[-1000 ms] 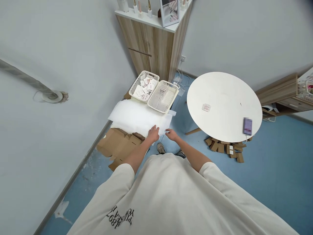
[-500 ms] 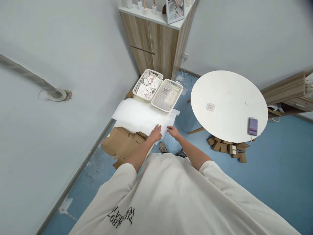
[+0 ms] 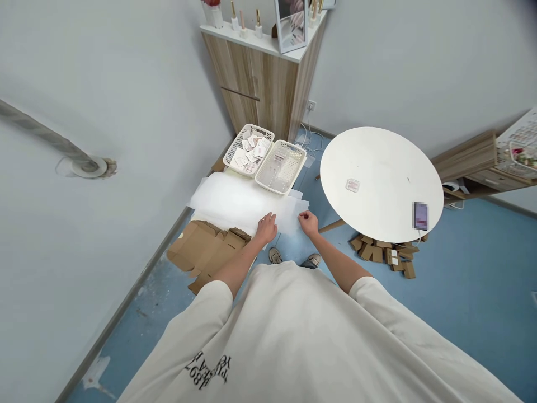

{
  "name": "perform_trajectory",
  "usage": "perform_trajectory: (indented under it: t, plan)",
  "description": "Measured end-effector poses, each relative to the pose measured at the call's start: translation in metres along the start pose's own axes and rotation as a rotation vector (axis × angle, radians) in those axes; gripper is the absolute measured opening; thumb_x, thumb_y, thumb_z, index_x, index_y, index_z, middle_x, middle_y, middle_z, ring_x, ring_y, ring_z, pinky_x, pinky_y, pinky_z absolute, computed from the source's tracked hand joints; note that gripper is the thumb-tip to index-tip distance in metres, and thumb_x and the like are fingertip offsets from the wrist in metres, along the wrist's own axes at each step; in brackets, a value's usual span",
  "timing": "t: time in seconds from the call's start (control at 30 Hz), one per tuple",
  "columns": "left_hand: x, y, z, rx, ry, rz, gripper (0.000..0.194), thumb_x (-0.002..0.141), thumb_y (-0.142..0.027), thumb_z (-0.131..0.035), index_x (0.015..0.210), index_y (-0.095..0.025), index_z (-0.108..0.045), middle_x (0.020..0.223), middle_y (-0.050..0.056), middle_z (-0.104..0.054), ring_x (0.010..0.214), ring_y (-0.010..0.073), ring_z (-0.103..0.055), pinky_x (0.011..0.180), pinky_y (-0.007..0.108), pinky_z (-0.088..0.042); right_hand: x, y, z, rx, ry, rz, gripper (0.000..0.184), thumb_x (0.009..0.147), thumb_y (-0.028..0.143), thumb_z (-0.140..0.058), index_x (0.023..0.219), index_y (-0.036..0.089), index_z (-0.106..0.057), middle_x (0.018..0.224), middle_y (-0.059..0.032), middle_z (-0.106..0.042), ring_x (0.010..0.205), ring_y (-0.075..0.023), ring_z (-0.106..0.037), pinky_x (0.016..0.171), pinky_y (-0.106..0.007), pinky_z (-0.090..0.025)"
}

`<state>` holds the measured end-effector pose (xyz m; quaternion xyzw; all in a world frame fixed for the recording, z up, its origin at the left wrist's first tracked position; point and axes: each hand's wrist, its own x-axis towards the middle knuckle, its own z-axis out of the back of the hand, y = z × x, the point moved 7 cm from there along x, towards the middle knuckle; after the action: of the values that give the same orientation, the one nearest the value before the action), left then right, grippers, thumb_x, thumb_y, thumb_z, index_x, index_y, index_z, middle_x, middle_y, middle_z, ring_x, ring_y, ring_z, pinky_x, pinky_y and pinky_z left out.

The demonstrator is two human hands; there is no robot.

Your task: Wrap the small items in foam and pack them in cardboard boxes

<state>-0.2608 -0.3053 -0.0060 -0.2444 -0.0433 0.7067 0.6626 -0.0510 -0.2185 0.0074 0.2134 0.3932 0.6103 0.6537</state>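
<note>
A stack of thin white, partly see-through sheets (image 3: 226, 193) lies in front of two white baskets. My left hand (image 3: 267, 226) rests on the near right part of the sheets, its fingers stretched out. At the right end, my right hand (image 3: 308, 222) has its fingers pinched on the edge of one thin sheet, which reaches out past the stack over the floor. The left basket (image 3: 235, 159) contains several small white cards or packets. In the right basket (image 3: 279, 184) lie clear, flat plastic pieces.
Flattened brown cardboard (image 3: 205, 246) lies at the near left. To the right stands a round white table (image 3: 377, 162) with a small clear case (image 3: 353, 185) and a phone (image 3: 420, 216) on it. Small brown boxes (image 3: 377, 253) lie below. A wood-grain cabinet (image 3: 255, 73) stands behind the baskets.
My right hand has moved right and closed on the sheet's edge, drawing it out to the right. My left hand stays on the sheets. The camera view has shifted slightly.
</note>
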Motion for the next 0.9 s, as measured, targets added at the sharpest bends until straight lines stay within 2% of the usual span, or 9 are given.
perform_trajectory:
  t: [0.1, 0.23, 0.37, 0.5, 0.6, 0.7, 0.8, 0.9]
  plan:
    - [0.004, -0.012, -0.006, 0.015, 0.032, -0.029, 0.054, 0.099, -0.027, -0.041, 0.152, -0.015, -0.039, 0.163, 0.017, -0.032, 0.147, 0.0321, -0.034, 0.116, 0.046, -0.033, 0.005, -0.015, 0.02, -0.013, -0.031, -0.026, 0.025, 0.079, 0.032, -0.054, 0.094, 0.02, -0.07, 0.093, -0.0071, -0.071, 0.082, -0.022, -0.063, 0.08, -0.034, -0.051]
    - [0.009, -0.028, -0.011, 0.027, 0.047, -0.065, 0.055, 0.098, -0.026, -0.042, 0.152, -0.015, -0.04, 0.164, 0.016, -0.03, 0.148, 0.0322, -0.032, 0.116, 0.045, -0.032, 0.01, -0.031, 0.043, -0.011, -0.059, -0.034, 0.031, 0.08, 0.027, -0.049, 0.102, 0.02, -0.07, 0.109, -0.0087, -0.071, 0.092, -0.0231, -0.063, 0.086, -0.036, -0.051]
    - [0.013, -0.039, -0.014, 0.046, 0.072, -0.073, 0.056, 0.097, -0.026, -0.044, 0.151, -0.015, -0.041, 0.164, 0.016, -0.03, 0.148, 0.032, -0.032, 0.117, 0.046, -0.031, 0.013, -0.042, 0.055, -0.022, -0.047, -0.044, 0.034, 0.08, 0.024, -0.049, 0.106, 0.02, -0.071, 0.112, -0.0085, -0.071, 0.093, -0.0229, -0.064, 0.09, -0.037, -0.051]
    - [0.014, -0.04, -0.02, 0.071, 0.134, -0.06, 0.059, 0.094, -0.026, -0.047, 0.152, -0.02, -0.04, 0.167, 0.015, -0.024, 0.15, 0.0342, -0.028, 0.117, 0.049, -0.03, 0.015, -0.046, 0.052, -0.025, -0.007, -0.043, 0.035, 0.079, 0.023, -0.05, 0.107, 0.02, -0.072, 0.111, -0.0074, -0.072, 0.094, -0.0226, -0.065, 0.091, -0.036, -0.052]
    - [0.014, -0.032, -0.027, 0.108, 0.207, -0.023, 0.061, 0.092, -0.024, -0.05, 0.153, -0.022, -0.04, 0.169, 0.015, -0.015, 0.153, 0.0376, -0.022, 0.117, 0.053, -0.029, 0.014, -0.047, 0.046, -0.032, 0.025, -0.062, 0.036, 0.078, 0.022, -0.05, 0.106, 0.02, -0.073, 0.109, -0.0074, -0.072, 0.093, -0.0223, -0.065, 0.092, -0.037, -0.052]
    - [0.012, -0.023, -0.032, 0.151, 0.258, -0.002, 0.064, 0.09, -0.023, -0.053, 0.152, -0.021, -0.039, 0.169, 0.018, -0.014, 0.154, 0.0388, -0.02, 0.117, 0.057, -0.028, 0.01, -0.05, 0.039, -0.055, 0.075, -0.089, 0.037, 0.079, 0.02, -0.051, 0.108, 0.02, -0.073, 0.112, -0.0078, -0.071, 0.094, -0.0223, -0.066, 0.094, -0.037, -0.052]
    - [0.01, -0.019, -0.032, 0.169, 0.241, -0.025, 0.062, 0.089, -0.021, -0.053, 0.15, -0.017, -0.041, 0.168, 0.021, -0.017, 0.154, 0.038, -0.021, 0.118, 0.056, -0.027, 0.003, -0.051, 0.035, -0.132, 0.081, -0.095, 0.038, 0.08, 0.02, -0.054, 0.114, 0.019, -0.071, 0.127, -0.0121, -0.064, 0.108, -0.0259, -0.063, 0.098, -0.038, -0.049]
    - [0.007, -0.016, -0.025, 0.144, 0.173, -0.025, 0.063, 0.089, -0.019, -0.05, 0.151, -0.015, -0.038, 0.166, 0.022, -0.023, 0.153, 0.0364, -0.024, 0.118, 0.055, -0.027, -0.004, -0.045, 0.032, -0.268, 0.004, -0.063, 0.041, 0.083, 0.021, -0.055, 0.122, 0.019, -0.067, 0.147, -0.0168, -0.047, 0.13, -0.0341, -0.049, 0.105, -0.045, -0.042]
